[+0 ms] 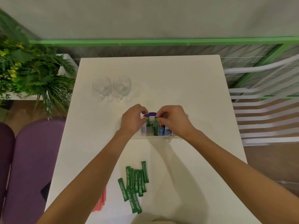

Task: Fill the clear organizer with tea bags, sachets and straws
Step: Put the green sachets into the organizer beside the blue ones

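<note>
The clear organizer (144, 130) stands mid-table, largely behind my hands. Blue sachets (163, 129) stand in its right side, and a purple piece (151, 114) shows at its back. My left hand (133, 119) pinches the top of a green sachet (148, 122) standing in the organizer. My right hand (174, 121) pinches the top of a second green sachet (155, 128) that leans in the middle compartment. Several loose green sachets (135, 183) lie in a pile near the table's front. Red straws (101, 202) lie at the front left edge.
Two clear glass cups (102, 85) (121, 84) stand behind the organizer toward the left. The white table (194, 94) has a plant (32, 70) and purple seats (32, 159) on its left, and a white slatted chair (262, 110) on its right.
</note>
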Demonstrator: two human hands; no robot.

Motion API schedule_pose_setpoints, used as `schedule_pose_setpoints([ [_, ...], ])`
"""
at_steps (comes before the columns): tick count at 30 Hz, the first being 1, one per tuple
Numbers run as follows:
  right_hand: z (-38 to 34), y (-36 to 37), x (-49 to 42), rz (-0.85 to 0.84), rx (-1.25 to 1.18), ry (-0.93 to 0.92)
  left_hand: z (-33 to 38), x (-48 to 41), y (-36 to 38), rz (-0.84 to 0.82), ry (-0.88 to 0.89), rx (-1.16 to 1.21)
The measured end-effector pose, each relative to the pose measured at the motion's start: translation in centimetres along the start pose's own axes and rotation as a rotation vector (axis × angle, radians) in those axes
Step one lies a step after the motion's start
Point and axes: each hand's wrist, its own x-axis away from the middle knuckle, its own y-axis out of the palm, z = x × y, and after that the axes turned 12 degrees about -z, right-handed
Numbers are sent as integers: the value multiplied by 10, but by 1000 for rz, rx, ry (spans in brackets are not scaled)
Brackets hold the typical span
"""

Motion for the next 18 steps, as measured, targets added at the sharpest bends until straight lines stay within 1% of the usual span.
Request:
schedule_pose_setpoints([
  [4, -4, 0, -29, -49, 221, -15, -1, 17, 2, 107, -47, 115],
  [6, -4, 2, -38, -81, 340, -8, 4, 30, 9, 106, -81, 193],
  [10, -4, 6, -50, -125, 472, 5, 20, 51, 33, -56, -80, 251],
  [12, -3, 9, -56, -129, 505, 14, 26, 51, 39, -143, -118, 261],
  [15, -2, 12, -61, -127, 534, 28, 32, 48, 42, -245, -192, 244],
  [18, 0, 14, -64, -137, 571, 39, 36, 47, 42, -313, -224, 191],
])
